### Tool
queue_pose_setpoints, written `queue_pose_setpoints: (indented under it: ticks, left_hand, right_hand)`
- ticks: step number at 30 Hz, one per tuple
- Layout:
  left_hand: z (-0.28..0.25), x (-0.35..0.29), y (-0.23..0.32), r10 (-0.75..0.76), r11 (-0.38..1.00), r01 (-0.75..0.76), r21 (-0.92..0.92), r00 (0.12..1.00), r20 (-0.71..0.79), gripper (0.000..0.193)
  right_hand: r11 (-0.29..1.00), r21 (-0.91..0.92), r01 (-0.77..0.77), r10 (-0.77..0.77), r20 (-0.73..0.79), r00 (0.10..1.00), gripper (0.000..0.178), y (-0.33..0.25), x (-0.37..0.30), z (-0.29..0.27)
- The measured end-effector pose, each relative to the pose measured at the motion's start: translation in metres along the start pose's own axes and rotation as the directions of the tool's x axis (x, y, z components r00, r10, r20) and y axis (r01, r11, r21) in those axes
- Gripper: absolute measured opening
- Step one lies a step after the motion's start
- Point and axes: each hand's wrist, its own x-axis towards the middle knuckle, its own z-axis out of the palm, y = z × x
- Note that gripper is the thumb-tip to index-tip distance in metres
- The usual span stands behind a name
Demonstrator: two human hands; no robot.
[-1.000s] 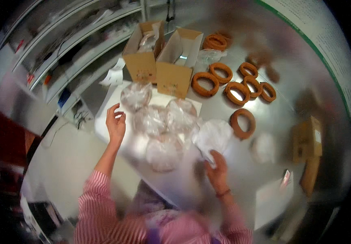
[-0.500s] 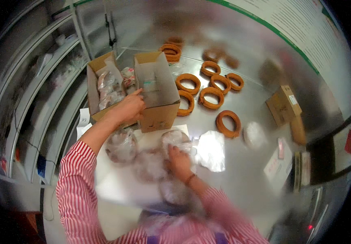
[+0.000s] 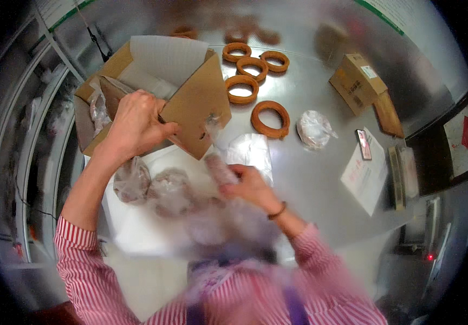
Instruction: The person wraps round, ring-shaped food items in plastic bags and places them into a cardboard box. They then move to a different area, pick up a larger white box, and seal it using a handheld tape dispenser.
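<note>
My left hand [image 3: 139, 123] is closed over the near edge of a cardboard box [image 3: 199, 111], which stands tilted with a white foam liner [image 3: 169, 57] inside. Against its left side sits a second cardboard box [image 3: 85, 127], with clear plastic-wrapped items in it. Just right of the tilted box, my right hand [image 3: 253, 189] grips a clear plastic-wrapped package [image 3: 220, 169], turned on its edge. Below the boxes, several more wrapped round packages [image 3: 171, 189] lie on a white sheet [image 3: 128, 230]. The nearest ones are blurred.
Several orange-brown rings [image 3: 270, 119] lie on the metal table [image 3: 320, 179]. Flat white plastic [image 3: 250, 154] and a wrapped white bundle [image 3: 315, 130] are to the right. Farther right are a small carton [image 3: 356, 84], a phone [image 3: 363, 144] and paper [image 3: 366, 184]. Shelving stands left.
The right-hand box has been tilted, and my left hand now grips its edge. My right hand has lifted a wrapped package from the sheet. The whole view has shifted.
</note>
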Motion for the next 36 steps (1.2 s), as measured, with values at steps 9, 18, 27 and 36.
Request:
queue_pose_setpoints:
  ticks: [9,18,27,36]
  left_hand:
    - [0.082,-0.039,0.219,0.312,0.947,-0.315,-0.059,0.949,-0.047,0.028]
    - [0.204,-0.072,0.388,0.359,0.916,-0.356,-0.183,0.933,-0.02,0.016]
    - [0.196,-0.06,0.391,0.454,0.879,-0.417,-0.232,0.88,0.14,0.048]
    - [0.12,-0.035,0.203,0.187,0.938,-0.348,0.002,0.508,0.841,0.045]
  right_hand:
    - [0.476,0.872,-0.109,0.391,-0.099,0.915,0.039,0.178,-0.239,-0.159]
    - [0.713,0.683,0.158,0.451,-0.619,0.643,0.06,0.2,-0.357,-0.267]
    - [0.846,0.274,0.457,-0.049,-0.813,0.58,0.078,0.066,-0.3,-0.304]
    - [0.959,0.194,-0.208,0.14,0.313,0.939,0.064,-0.065,-0.16,-0.219]
